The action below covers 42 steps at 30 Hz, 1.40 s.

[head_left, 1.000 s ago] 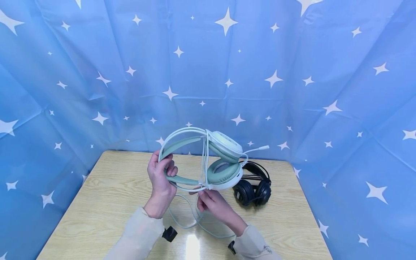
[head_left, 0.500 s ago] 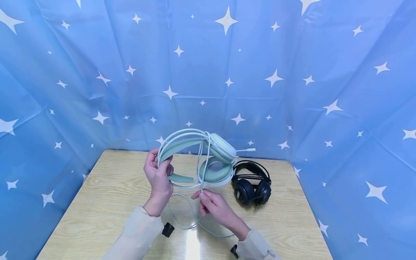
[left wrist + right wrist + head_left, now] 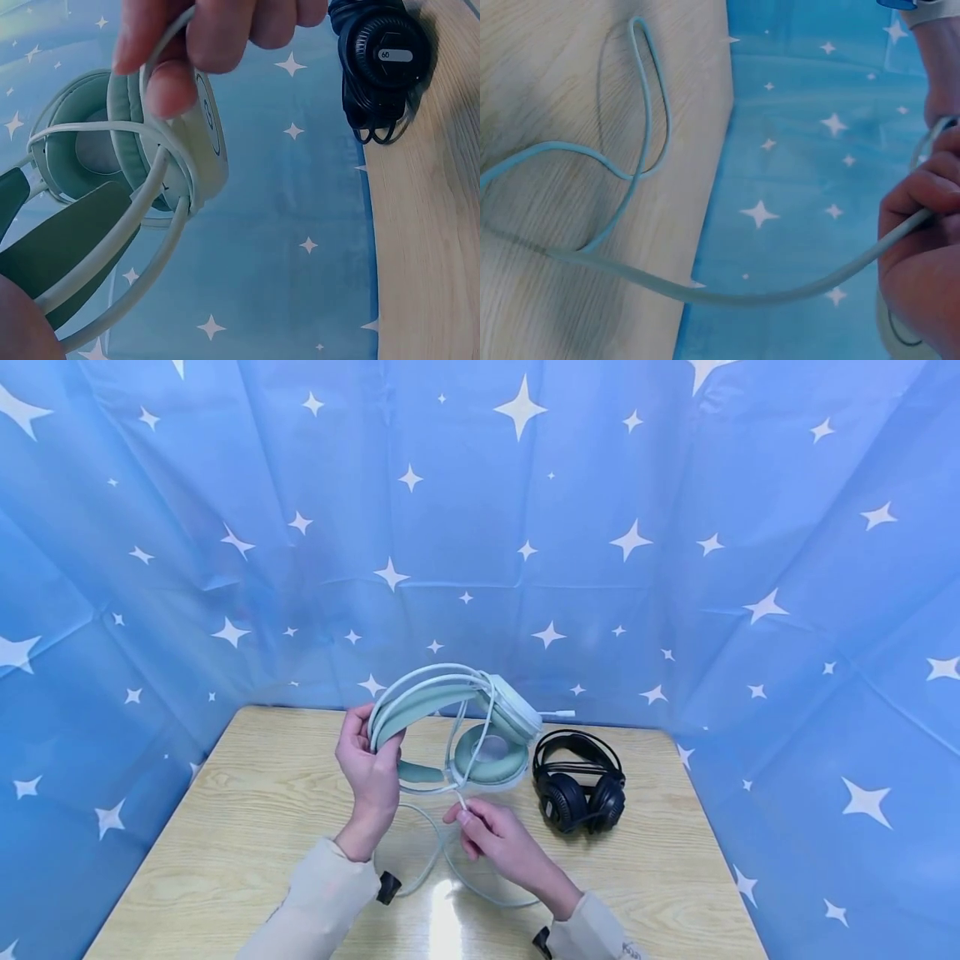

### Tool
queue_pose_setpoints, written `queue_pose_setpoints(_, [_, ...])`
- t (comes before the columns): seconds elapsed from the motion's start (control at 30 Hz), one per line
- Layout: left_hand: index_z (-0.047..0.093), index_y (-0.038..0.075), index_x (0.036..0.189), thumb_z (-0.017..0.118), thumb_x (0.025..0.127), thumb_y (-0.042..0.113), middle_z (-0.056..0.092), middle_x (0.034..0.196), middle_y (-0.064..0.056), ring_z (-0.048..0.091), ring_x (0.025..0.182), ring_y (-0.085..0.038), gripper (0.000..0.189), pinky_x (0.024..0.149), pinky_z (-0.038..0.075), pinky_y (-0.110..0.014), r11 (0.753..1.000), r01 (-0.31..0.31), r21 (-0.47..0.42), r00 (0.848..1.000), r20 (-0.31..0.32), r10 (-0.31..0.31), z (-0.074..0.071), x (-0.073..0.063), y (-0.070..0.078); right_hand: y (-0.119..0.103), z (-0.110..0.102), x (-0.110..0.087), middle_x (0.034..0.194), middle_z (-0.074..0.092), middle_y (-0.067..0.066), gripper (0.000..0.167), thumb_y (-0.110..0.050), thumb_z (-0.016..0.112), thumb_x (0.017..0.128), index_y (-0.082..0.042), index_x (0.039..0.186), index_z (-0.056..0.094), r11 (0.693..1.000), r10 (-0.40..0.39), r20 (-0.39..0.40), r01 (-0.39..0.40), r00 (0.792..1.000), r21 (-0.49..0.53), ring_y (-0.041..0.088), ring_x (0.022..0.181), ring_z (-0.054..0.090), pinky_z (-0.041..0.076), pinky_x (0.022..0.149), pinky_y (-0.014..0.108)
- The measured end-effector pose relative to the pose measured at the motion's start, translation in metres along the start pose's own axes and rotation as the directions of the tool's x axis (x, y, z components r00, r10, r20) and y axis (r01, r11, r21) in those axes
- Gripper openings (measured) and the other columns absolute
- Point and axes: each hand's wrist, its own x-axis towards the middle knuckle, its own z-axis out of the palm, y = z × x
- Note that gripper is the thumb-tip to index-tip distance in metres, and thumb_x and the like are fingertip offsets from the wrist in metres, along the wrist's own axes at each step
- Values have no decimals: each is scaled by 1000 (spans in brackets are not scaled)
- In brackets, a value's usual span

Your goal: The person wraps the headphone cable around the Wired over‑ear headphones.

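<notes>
My left hand (image 3: 370, 768) grips the headband of a mint-green and white headset (image 3: 491, 756), holding it sideways above the table with its ear cups to the right. A pale cable (image 3: 810, 289) is looped around the headset between headband and cups. Below the lower cup, my right hand (image 3: 498, 839) pinches this cable between thumb and fingers. In the left wrist view, the right hand's fingers (image 3: 217, 37) hold the cable close beside a cup. More cable runs from the hand down onto the table in loose loops.
Black headphones (image 3: 581, 785) lie on the wooden table (image 3: 225, 827) to the right of the headset. A blue curtain (image 3: 480, 510) with white stars stands behind the table and along its sides.
The headset has tilted and its cups have shifted left and slightly down. The right hand has drawn the wrapped cable outward, away from the frame. The black headphones are now more fully visible.
</notes>
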Motion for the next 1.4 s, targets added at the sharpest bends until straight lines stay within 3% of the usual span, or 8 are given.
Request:
queue_pose_setpoints(0.17, [59,-11,103,64,82,-12,66,80,3,56,68,-6,22,62,49,-17,999,-31,39,999,7,31,3,-2,1,-6,0,2,64,55,1,27,-14,43,111,-1,115,66,1000,-9,21,9,1000,12,1,58,48,42,55,20])
queue_pose_setpoints(0.33, [57,-15,104,64,81,-12,67,82,4,57,70,-6,24,66,49,-18,993,-71,99,997,-1,71,1,-1,1,-11,-6,0,65,53,-2,27,-14,42,111,-3,112,66,999,7,18,-8,1000,33,5,58,48,42,54,24])
queue_pose_setpoints(0.43, [58,-14,105,64,79,-13,64,82,6,55,69,-6,27,65,46,-18,975,-145,169,989,25,143,-1,-1,0,-14,-10,-1,66,52,-7,27,-17,42,111,-4,111,66,998,20,16,-20,1000,52,7,57,46,40,52,23])
queue_pose_setpoints(0.6, [62,-12,102,65,73,-11,65,87,3,56,70,-6,30,65,46,-17,921,-284,268,959,81,272,-5,-1,-4,-15,-15,-3,69,51,-6,25,-16,43,111,-2,112,64,995,32,13,-33,999,96,7,59,45,38,54,20])
queue_pose_setpoints(0.8, [63,-11,100,64,66,-6,67,83,-17,59,73,-16,35,72,47,-17,871,-388,300,921,138,363,-11,2,-10,-17,-25,-4,71,50,-2,25,-15,44,111,3,111,61,985,41,-14,-38,999,168,4,57,40,31,49,20])
queue_pose_setpoints(1.0, [66,-7,99,66,68,0,69,82,-19,60,68,-18,32,69,47,-17,790,-493,365,870,210,446,-18,5,-16,-21,-37,-4,70,48,-1,28,-12,41,111,9,108,59,976,14,-67,1,998,218,4,53,34,24,44,21])
queue_pose_setpoints(1.27, [68,-5,98,65,67,3,73,86,-17,68,69,-32,31,71,52,-23,712,-581,396,814,294,501,-25,5,-22,-23,-51,-6,68,47,-3,30,-17,41,112,7,102,56,960,10,-151,32,989,277,6,52,34,24,44,21])
queue_pose_setpoints(1.4, [68,-5,97,67,67,3,73,85,-17,69,69,-34,31,69,53,-28,693,-600,400,800,312,512,-28,5,-24,-24,-59,-6,66,43,-3,28,-19,42,112,2,100,56,959,7,-222,57,975,277,13,53,32,23,46,29])
